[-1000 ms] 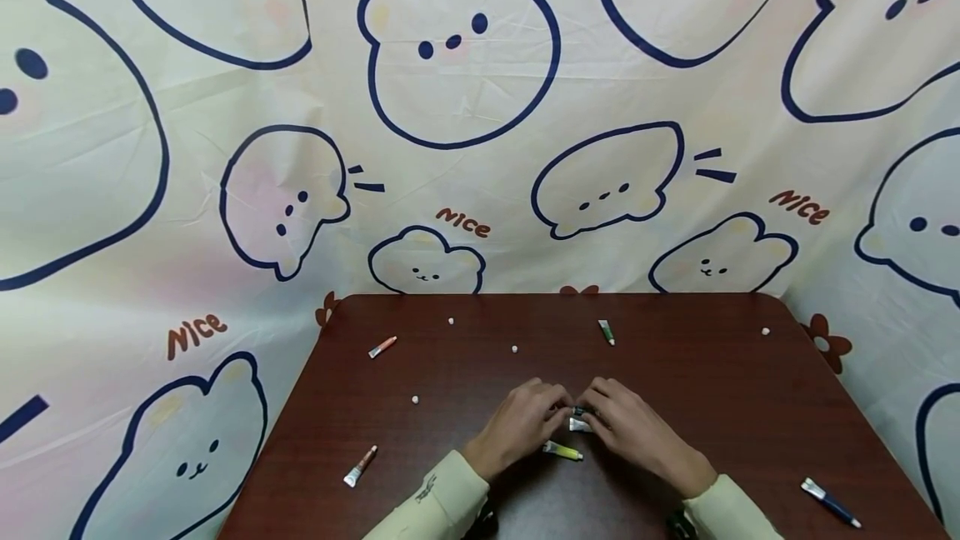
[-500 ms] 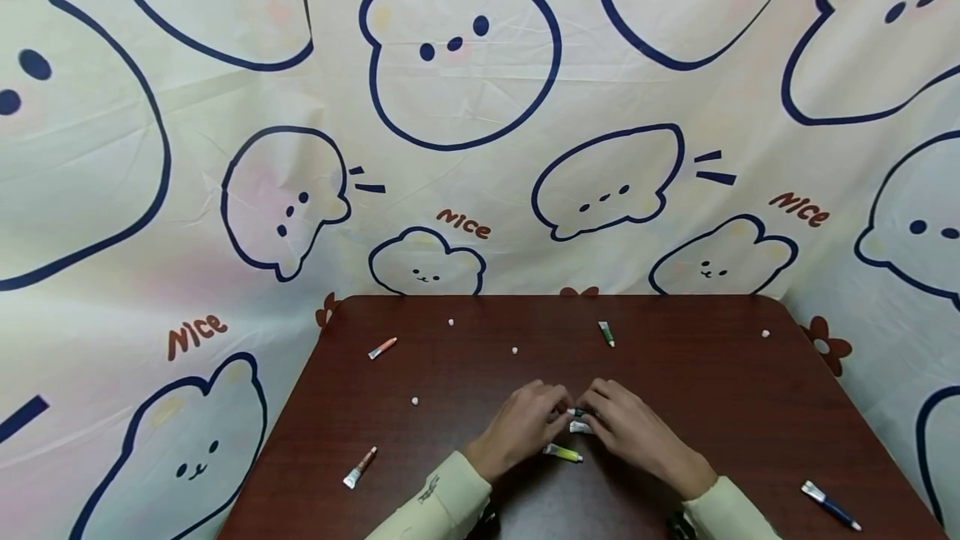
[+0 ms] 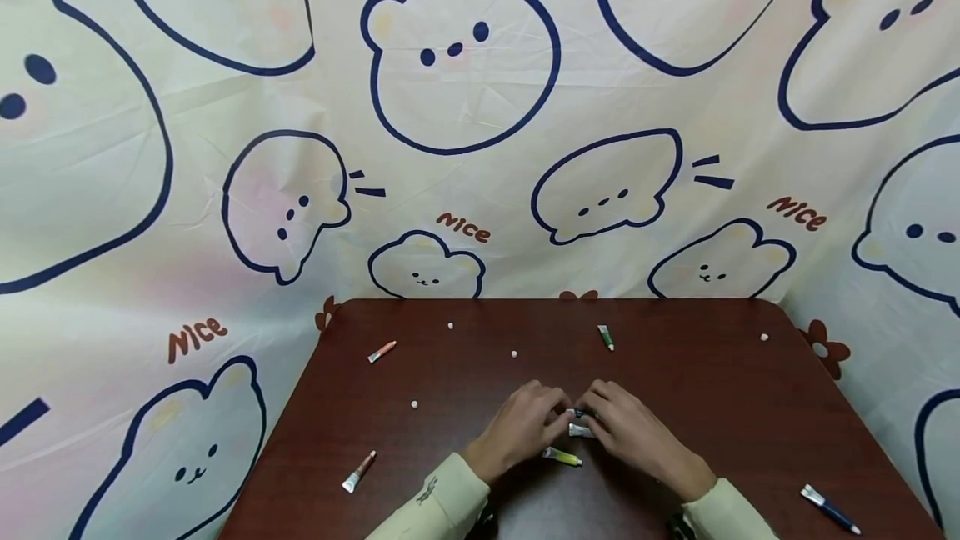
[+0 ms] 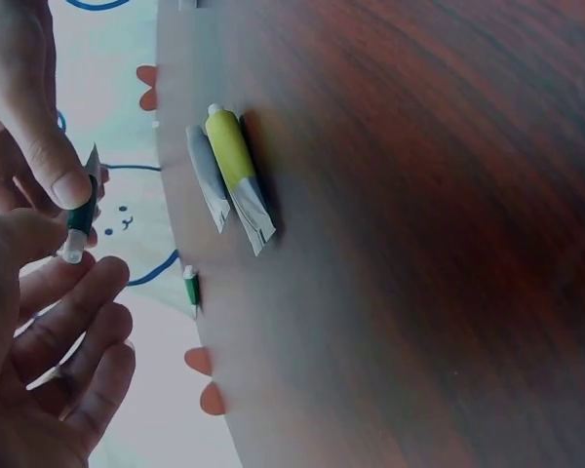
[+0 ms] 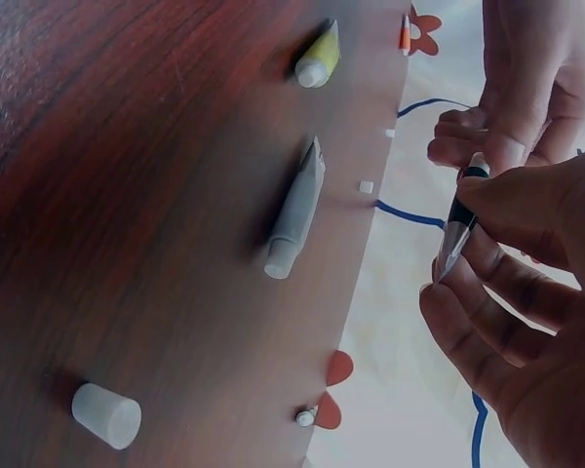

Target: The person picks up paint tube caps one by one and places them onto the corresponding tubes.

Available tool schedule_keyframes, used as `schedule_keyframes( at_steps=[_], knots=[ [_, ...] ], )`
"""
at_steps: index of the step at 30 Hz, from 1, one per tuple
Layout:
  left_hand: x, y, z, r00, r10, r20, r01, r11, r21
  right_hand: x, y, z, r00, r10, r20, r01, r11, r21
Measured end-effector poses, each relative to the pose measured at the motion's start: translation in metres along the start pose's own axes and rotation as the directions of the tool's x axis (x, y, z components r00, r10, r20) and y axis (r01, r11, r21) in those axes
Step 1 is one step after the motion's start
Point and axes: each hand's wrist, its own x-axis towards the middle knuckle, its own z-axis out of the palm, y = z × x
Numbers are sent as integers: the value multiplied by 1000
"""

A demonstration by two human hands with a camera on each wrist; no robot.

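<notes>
One slim dark tube (image 5: 457, 212): whitish tip (image 5: 479, 162), silvery tapered tail (image 5: 452, 244).

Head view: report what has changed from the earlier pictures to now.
The whole scene sits slightly lower in the picture, likely a small camera tilt. Nothing was visibly taken hold of or let go. The left hand and right hand still hold the small, dark, white-capped tube; the yellow-and-silver tube and plain grey tube lie as before.
</notes>
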Motion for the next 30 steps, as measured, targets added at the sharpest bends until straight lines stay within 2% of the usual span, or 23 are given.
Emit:
schedule_keyframes(
  at_steps=[5, 14, 18, 24, 30],
  knots=[
    [0, 1, 0, 1000, -13, 9, 13, 1000, 10, 0, 0, 1, 1000, 2, -4, -2, 1000, 9],
    [-1, 1, 1, 1000, 22, 7, -22, 1000, 14, -2, 1, 5, 1000, -11, -10, 11, 1000, 5],
    [-2, 0, 1, 1000, 20, 6, -20, 1000, 1, -3, 1, 6, 1000, -16, -12, 16, 1000, -7],
    [-2, -1, 1, 1000, 22, -21, -22, 1000, 15, -3, 1, 4, 999, -38, -22, 37, 998, -41],
    [-2, 0, -1, 997, 62, -45, -61, 998, 8, -3, 2, 6, 995, -87, -47, 84, 994, -71]
  ],
)
